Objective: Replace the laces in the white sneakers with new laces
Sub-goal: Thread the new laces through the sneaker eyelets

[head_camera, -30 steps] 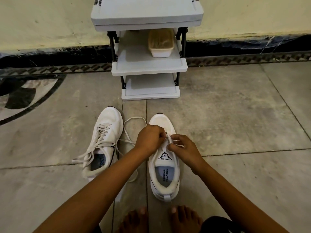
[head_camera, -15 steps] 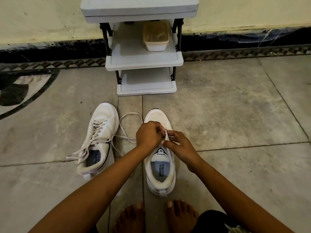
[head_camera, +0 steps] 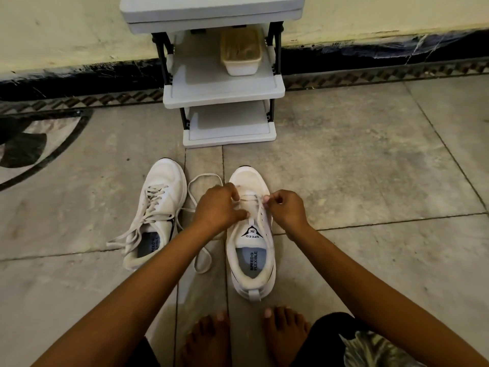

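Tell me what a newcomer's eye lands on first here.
The left hand and right hand pinch a white lace over the toe-end eyelets of a white sneaker on the floor, centre. A second sneaker, laced but loose, lies left of it; behind stands a grey shelf rack holding a tub.

Left hand (head_camera: 219, 205), right hand (head_camera: 287, 207) now apart

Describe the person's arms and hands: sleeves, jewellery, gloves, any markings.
Both arms are bare as far as the frame shows: there is no sleeve on the left forearm or the right forearm. The left hand and right hand wear no gloves, and no watch, bracelet or ring shows. No markings are visible on them.
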A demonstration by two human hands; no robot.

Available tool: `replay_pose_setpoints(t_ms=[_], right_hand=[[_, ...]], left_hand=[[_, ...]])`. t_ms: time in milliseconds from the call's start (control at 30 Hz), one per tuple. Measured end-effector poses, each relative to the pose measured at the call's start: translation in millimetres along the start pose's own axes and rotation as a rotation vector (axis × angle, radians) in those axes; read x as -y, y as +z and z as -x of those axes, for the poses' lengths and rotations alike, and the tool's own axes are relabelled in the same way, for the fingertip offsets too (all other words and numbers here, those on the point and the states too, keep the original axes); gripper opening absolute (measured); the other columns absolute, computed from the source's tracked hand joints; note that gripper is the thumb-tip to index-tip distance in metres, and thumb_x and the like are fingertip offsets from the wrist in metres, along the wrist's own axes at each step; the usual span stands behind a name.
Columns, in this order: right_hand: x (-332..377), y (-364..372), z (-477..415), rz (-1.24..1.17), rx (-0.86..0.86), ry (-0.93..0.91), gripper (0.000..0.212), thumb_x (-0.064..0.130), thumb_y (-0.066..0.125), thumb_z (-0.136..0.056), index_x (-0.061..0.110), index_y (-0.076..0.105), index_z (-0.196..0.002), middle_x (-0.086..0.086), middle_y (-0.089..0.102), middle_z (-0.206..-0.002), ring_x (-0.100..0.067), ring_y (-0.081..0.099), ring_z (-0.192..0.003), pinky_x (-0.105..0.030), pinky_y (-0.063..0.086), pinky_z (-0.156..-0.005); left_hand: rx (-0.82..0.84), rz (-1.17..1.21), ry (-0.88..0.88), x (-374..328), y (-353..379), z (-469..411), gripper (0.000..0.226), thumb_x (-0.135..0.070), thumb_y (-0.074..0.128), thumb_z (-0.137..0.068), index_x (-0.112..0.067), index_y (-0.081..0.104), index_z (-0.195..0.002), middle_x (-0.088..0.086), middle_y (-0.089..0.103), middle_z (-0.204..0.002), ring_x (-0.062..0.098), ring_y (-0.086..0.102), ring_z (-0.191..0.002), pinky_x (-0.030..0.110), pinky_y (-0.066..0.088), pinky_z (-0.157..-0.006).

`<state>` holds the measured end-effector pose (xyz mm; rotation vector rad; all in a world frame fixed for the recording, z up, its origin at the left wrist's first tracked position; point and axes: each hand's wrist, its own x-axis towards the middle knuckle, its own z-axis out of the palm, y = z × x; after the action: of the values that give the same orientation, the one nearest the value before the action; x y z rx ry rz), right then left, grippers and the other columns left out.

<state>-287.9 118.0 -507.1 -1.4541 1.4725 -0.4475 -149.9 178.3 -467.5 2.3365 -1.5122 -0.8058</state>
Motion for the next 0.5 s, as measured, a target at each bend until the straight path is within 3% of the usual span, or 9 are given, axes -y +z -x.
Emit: replay_pose_setpoints(t_ms=[100, 167, 233, 267, 333, 400, 433, 500], right_hand=[[10.2, -9.9, 0.4, -0.012, -0.064, -0.035, 0.019, 0.013, 0.051, -0.094, -0.001, 0.063, -0.092, -0.016, 0.068, -0.097, -0.026, 0.062, -0.09, -0.034, 0.049, -0.081], [33.3, -25.7, -1.0, -0.023, -0.123, -0.106, 0.022, 0.014, 0.048, -0.096, -0.003, 0.06, -0.089, -0.017, 0.068, -0.092, -0.031, 0.064, -0.091, -0.041, 0.05, -0.08], [65.8, -47.6, -1.2, -0.313, -0.074, -0.141, 0.024, 0.016, 0.044, -0.099, 0.004, 0.051, -0.08, -0.007, 0.067, -0.073, -0.026, 0.069, -0.079, -0.043, 0.054, -0.071], [82.0, -60.7, -0.8, -0.486, -0.026, -0.16, 0.024, 0.018, 0.042, -0.1, 0.008, 0.049, -0.079, -0.001, 0.066, -0.064, -0.018, 0.07, -0.067, -0.035, 0.056, -0.062], [110.7, -89.1, 1.0, -0.777, 0.054, -0.275, 0.023, 0.022, 0.04, -0.1, 0.013, 0.049, -0.08, 0.007, 0.061, -0.053, -0.006, 0.061, -0.049, -0.022, 0.053, -0.056], [122.0, -104.0, 0.7, -0.973, 0.085, -0.376, 0.023, 0.023, 0.04, -0.1, 0.017, 0.048, -0.079, 0.01, 0.051, -0.049, -0.002, 0.046, -0.042, -0.02, 0.047, -0.05], [119.1, -102.8, 0.3, -0.93, 0.049, -0.366, 0.024, 0.024, 0.041, -0.1, 0.017, 0.048, -0.078, 0.011, 0.047, -0.05, -0.002, 0.04, -0.041, -0.02, 0.042, -0.046], [96.5, -84.8, -1.7, -0.44, -0.082, -0.292, 0.026, 0.027, 0.044, -0.099, 0.012, 0.054, -0.08, 0.004, 0.05, -0.06, -0.008, 0.045, -0.051, -0.027, 0.038, -0.05]], left_hand=[[-0.021, -0.072, -0.057, -2.8, 6.0, 2.5, 0.022, -0.019, 0.065, -0.08, -0.011, 0.066, -0.1, 0.009, 0.068, -0.102, 0.025, 0.061, -0.097, 0.027, 0.043, -0.072], [-0.057, -0.102, -0.056, -7.2, 12.1, 3.7, 0.023, -0.013, 0.059, -0.083, -0.008, 0.067, -0.103, 0.013, 0.067, -0.104, 0.029, 0.06, -0.098, 0.031, 0.046, -0.079], [-0.079, -0.082, -0.064, -7.9, 12.7, 3.5, 0.026, -0.01, 0.058, -0.083, -0.006, 0.065, -0.107, 0.014, 0.066, -0.106, 0.03, 0.059, -0.1, 0.031, 0.045, -0.079], [-0.083, -0.055, -0.067, -6.7, 12.0, 3.7, 0.028, -0.01, 0.059, -0.082, -0.007, 0.063, -0.109, 0.014, 0.067, -0.105, 0.03, 0.06, -0.1, 0.03, 0.043, -0.077], [-0.096, -0.002, -0.066, -3.8, 10.2, 5.1, 0.03, -0.01, 0.061, -0.08, -0.008, 0.057, -0.11, 0.014, 0.067, -0.101, 0.03, 0.06, -0.097, 0.028, 0.04, -0.072], [-0.101, 0.032, -0.072, -2.2, 9.0, 7.3, 0.025, -0.011, 0.063, -0.079, -0.008, 0.055, -0.104, 0.014, 0.067, -0.097, 0.03, 0.06, -0.093, 0.028, 0.039, -0.069], [-0.102, 0.04, -0.081, -2.1, 8.7, 7.4, 0.021, -0.011, 0.063, -0.079, -0.008, 0.057, -0.099, 0.013, 0.067, -0.095, 0.03, 0.06, -0.092, 0.028, 0.039, -0.068], [-0.092, 0.042, -0.099, -2.2, 7.6, 6.5, 0.01, -0.011, 0.063, -0.079, -0.007, 0.064, -0.088, 0.012, 0.068, -0.094, 0.028, 0.061, -0.093, 0.027, 0.039, -0.069]])
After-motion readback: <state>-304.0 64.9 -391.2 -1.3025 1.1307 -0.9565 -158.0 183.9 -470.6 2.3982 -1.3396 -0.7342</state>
